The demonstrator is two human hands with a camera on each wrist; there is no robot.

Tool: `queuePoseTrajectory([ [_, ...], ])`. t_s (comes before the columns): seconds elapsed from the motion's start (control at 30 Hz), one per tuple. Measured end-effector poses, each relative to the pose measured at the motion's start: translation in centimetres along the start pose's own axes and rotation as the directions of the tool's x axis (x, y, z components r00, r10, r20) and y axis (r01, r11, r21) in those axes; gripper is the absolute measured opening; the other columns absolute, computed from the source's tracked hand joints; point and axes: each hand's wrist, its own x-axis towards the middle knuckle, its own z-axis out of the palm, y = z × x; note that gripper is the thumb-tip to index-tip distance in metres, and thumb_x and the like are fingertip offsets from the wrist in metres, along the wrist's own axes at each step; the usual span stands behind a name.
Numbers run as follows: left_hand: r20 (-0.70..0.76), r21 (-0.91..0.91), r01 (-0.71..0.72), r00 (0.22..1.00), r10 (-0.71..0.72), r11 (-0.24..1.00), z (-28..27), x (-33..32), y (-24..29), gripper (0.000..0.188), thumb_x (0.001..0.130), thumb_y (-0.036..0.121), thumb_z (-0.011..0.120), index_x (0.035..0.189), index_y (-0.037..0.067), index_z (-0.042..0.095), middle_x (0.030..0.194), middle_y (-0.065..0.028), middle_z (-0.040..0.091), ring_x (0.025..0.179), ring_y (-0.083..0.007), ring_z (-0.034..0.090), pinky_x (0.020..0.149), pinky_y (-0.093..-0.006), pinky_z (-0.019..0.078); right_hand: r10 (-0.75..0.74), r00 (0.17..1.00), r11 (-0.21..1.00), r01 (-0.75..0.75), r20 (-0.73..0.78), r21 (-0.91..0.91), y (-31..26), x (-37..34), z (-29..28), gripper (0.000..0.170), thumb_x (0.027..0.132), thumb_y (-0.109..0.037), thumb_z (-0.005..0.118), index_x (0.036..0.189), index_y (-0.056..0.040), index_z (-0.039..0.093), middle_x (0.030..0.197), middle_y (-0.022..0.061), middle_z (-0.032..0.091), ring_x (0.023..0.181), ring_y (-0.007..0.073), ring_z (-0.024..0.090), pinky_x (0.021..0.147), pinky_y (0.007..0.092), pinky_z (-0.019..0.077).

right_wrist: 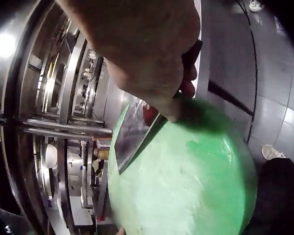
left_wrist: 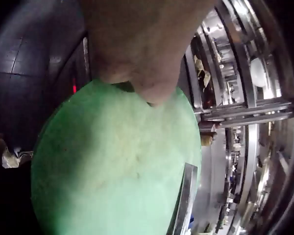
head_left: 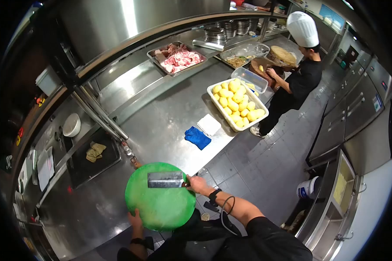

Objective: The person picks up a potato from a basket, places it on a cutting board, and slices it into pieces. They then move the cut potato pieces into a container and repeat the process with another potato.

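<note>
A round green cutting board point(head_left: 161, 213) is at the near edge of the steel table, in front of my body. My left hand point(head_left: 136, 221) grips its rim on the left side; in the left wrist view the hand point(left_wrist: 142, 63) covers part of that rim. At the opposite rim my right hand point(head_left: 198, 185) holds a cleaver point(head_left: 164, 179) by its dark handle. The wide blade lies over the board's upper part, pointing left. In the right wrist view the fingers point(right_wrist: 188, 87) curl at the handle, right beside the board's rim.
On the table are a blue cloth point(head_left: 197, 138), a white cloth point(head_left: 209, 125) and a white basket of peeled potatoes point(head_left: 236, 102). A tray of raw meat point(head_left: 178, 58) stands farther back. Another person point(head_left: 302, 74) works at the far right. A black tray point(head_left: 96, 161) is at left.
</note>
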Motion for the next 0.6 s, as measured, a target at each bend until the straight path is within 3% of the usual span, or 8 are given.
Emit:
queuePoseTrajectory([
  [0.1, 0.049, -0.032, -0.012, 0.999, 0.014, 0.999, 4.1, -1.9, 0.0, 0.065, 0.105, 0.03, 0.072, 0.157, 0.0, 0.047, 0.145, -0.0183, 0.061, 0.127, -0.0316, 0.062, 0.106, -0.0453, 0.0512, -0.021, 0.999, 0.998, 0.024, 0.047, -0.06, 3.4, 1.3, -3.6, 0.05, 0.089, -0.032, 0.084, 0.131, -0.0103, 0.068, 0.107, 0.0168, 0.078, 0.1, 0.0395, 0.075, 0.083, 0.0512, 0.0606],
  [0.13, 0.024, 0.04, -0.031, 0.999, 0.03, 0.999, 5.8, -3.9, 3.0, 0.065, 0.106, 0.029, 0.071, 0.157, 0.0, 0.045, 0.147, -0.0186, 0.059, 0.129, -0.0318, 0.061, 0.107, -0.0448, 0.0498, -0.064, 0.998, 0.997, 0.065, 0.014, -0.037, 3.9, 1.0, -4.9, 0.044, 0.09, -0.03, 0.083, 0.128, -0.0118, 0.07, 0.107, 0.015, 0.077, 0.1, 0.0382, 0.075, 0.083, 0.0503, 0.0607],
  [0.23, -0.053, -0.117, 0.183, 0.98, -0.19, 0.976, 11.1, -5.5, 6.4, 0.066, 0.105, 0.027, 0.071, 0.158, 0.0, 0.044, 0.149, -0.0187, 0.057, 0.13, -0.0321, 0.059, 0.108, -0.0448, 0.0487, -0.13, 0.988, 0.991, 0.128, -0.084, -0.031, 5.9, 0.1, -10.9, 0.029, 0.094, -0.028, 0.079, 0.12, -0.015, 0.076, 0.108, 0.0102, 0.076, 0.098, 0.0347, 0.075, 0.082, 0.0479, 0.0611],
  [0.3, 0.003, -0.146, 0.147, 0.989, -0.148, 0.978, 13.3, -3.4, 4.7, 0.07, 0.104, 0.027, 0.072, 0.161, 0.0, 0.041, 0.154, -0.0193, 0.053, 0.134, -0.0332, 0.057, 0.11, -0.0448, 0.0475, -0.102, 0.987, 0.994, 0.095, -0.126, -0.061, 7.0, -0.1, -14.2, 0.024, 0.096, -0.027, 0.077, 0.117, -0.0156, 0.077, 0.107, 0.008, 0.075, 0.097, 0.0329, 0.074, 0.08, 0.0465, 0.0614],
  [0.43, -0.017, -0.147, 0.127, 0.991, -0.131, 0.981, 18.4, -1.2, 4.1, 0.069, 0.104, 0.025, 0.071, 0.16, -0.001, 0.041, 0.152, -0.0204, 0.055, 0.132, -0.0335, 0.058, 0.111, -0.0444, 0.0461, -0.019, 0.992, 1.0, 0.021, -0.126, 0.016, 8.8, -1.6, -20.1, 0.027, 0.094, -0.027, 0.079, 0.117, -0.0148, 0.076, 0.101, 0.0094, 0.073, 0.098, 0.0343, 0.073, 0.081, 0.0484, 0.06],
  [0.57, -0.014, -0.104, 0.109, 0.994, -0.111, 0.989, 22.7, -0.1, 6.2, 0.068, 0.103, 0.025, 0.071, 0.158, -0.004, 0.041, 0.15, -0.0221, 0.056, 0.131, -0.0338, 0.058, 0.112, -0.0447, 0.0459, 0.05, 0.968, 0.993, -0.021, -0.246, 0.118, 10.0, -3.3, -24.8, 0.027, 0.094, -0.023, 0.077, 0.118, -0.0107, 0.077, 0.108, 0.0125, 0.076, 0.1, 0.037, 0.073, 0.083, 0.0471, 0.0596],
  [0.6, 0.0, -0.111, 0.121, 0.993, -0.122, 0.986, 23.9, -0.3, 7.0, 0.068, 0.103, 0.024, 0.071, 0.158, -0.004, 0.041, 0.15, -0.0226, 0.056, 0.131, -0.0341, 0.058, 0.112, -0.0448, 0.0457, 0.102, 0.971, 0.99, -0.077, -0.216, 0.119, 10.4, -3.5, -25.8, 0.029, 0.095, -0.024, 0.077, 0.12, -0.0094, 0.077, 0.112, 0.0138, 0.077, 0.102, 0.0384, 0.073, 0.084, 0.0464, 0.0595],
])
